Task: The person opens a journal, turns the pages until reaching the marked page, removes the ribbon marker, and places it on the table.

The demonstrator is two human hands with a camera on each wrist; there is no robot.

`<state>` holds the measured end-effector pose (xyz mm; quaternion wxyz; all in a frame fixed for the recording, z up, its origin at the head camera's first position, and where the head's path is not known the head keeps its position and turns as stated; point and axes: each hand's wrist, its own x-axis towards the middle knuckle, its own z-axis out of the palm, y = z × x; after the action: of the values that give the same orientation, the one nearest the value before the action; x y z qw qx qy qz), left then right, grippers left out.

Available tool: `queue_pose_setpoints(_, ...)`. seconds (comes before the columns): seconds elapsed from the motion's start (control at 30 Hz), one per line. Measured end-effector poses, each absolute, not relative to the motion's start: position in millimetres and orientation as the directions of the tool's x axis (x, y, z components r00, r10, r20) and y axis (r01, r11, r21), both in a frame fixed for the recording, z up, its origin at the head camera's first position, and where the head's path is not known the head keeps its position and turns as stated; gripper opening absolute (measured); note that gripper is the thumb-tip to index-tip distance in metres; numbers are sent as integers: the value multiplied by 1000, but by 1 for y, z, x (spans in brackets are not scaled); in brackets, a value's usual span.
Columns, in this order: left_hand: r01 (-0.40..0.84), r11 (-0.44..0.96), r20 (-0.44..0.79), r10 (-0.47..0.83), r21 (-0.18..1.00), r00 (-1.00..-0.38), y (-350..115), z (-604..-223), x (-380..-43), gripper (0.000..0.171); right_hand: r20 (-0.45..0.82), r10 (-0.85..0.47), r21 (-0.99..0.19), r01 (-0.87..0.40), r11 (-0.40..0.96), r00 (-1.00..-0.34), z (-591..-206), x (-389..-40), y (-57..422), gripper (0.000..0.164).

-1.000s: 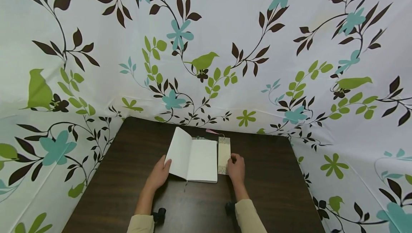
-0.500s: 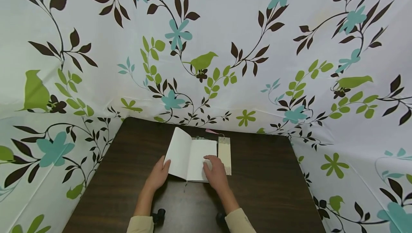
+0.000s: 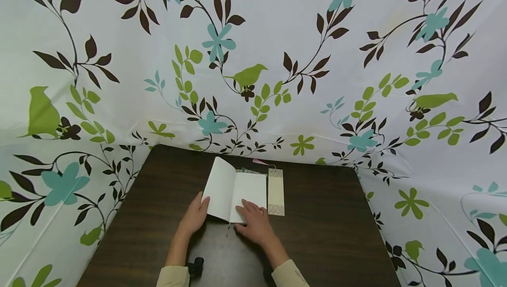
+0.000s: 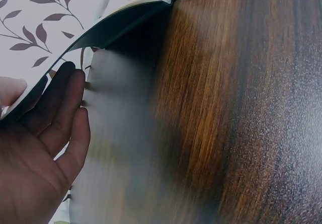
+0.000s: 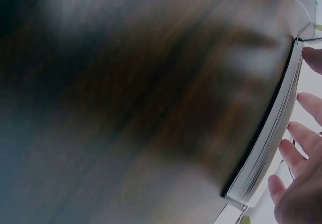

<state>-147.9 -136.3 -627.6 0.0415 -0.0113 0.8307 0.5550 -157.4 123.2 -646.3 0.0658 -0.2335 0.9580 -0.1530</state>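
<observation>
A notebook [image 3: 251,185] with blank white pages lies open on the table. My left hand [image 3: 192,216] holds its raised left side at the outer edge. In the left wrist view, the thumb is on the page and the fingers are behind the dark cover [image 4: 126,25]. My right hand [image 3: 255,225] rests on the lower part of the right page, fingers spread; the right wrist view shows the fingertips along the thick block of page edges [image 5: 266,143]. Just right of the notebook lies a cream bookmark [image 3: 276,192] with a pink tassel [image 3: 259,162].
The dark wood table [image 3: 325,225] ends at a white cloth backdrop [image 3: 301,106] printed with leaves and birds. A patterned item [image 3: 250,171] peeks out beyond the notebook's top edge. A thin ribbon [image 3: 228,229] hangs from its bottom.
My right hand has left the bookmark's edge and moved left onto the right page, then slid lower and nearer the fold. The left hand keeps its hold.
</observation>
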Motion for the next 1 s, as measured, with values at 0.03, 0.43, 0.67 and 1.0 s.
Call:
queue_pose_setpoints(0.03, -58, 382, -72, 24, 922, -997, -136, -628, -148, 57, -61, -472, -321, -431, 843, -879, -646, -158, 124, 59)
queue_pose_setpoints(0.43, 32, 379, 33, 3, 925, -999, -133, -627, -146, 44, -27, -506, -380, -459, 803, -862, -647, -168, 136, 43)
queue_pose_setpoints(0.67, -62, 359, -73, 19, 931, -997, -134, -626, -147, 51, 68, -529, -306, -523, 796, -846, -648, -165, 144, 14)
queue_pose_setpoints(1.0, -98, 370, -118, 31, 924, -992, -135, -627, -149, 63, 164, -399, -300, -431, 851, -902, -658, -156, 155, 26)
